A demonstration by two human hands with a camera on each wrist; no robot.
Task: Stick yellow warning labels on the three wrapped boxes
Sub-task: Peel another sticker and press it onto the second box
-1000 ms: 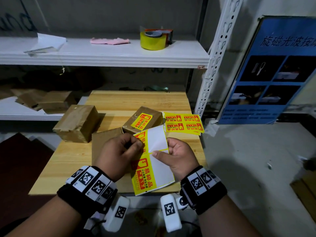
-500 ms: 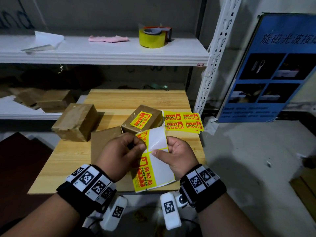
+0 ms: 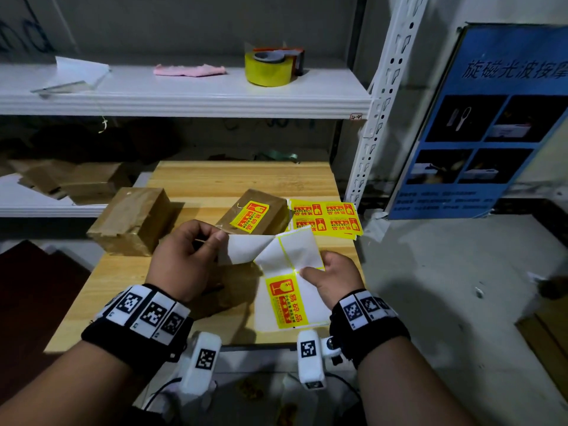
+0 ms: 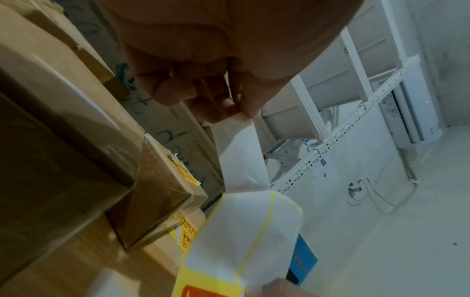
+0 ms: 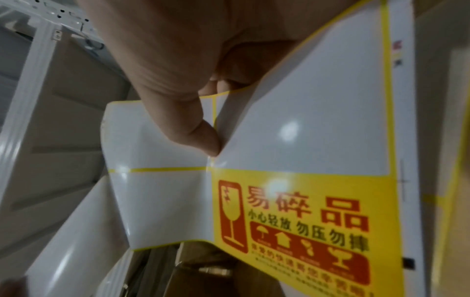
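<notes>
Brown tape-wrapped box (image 3: 130, 221) at bench (image 3: 246, 179) left, bare of label; second brown box, unlabelled, low under hands. Left hand (image 3: 184, 259) pinching peeled label (image 3: 242, 249), white adhesive side up, almost off sheet. Third brown wrapped box (image 3: 255, 213) behind, already bearing yellow label. Right hand (image 3: 333, 279) pinching white backing sheet (image 3: 295, 259), one yellow label left on it. Spare yellow label sheets (image 3: 324, 216) at bench right. Step: peeling second label. Next, likely: pull free, flip, press flat on bare box.
</notes>
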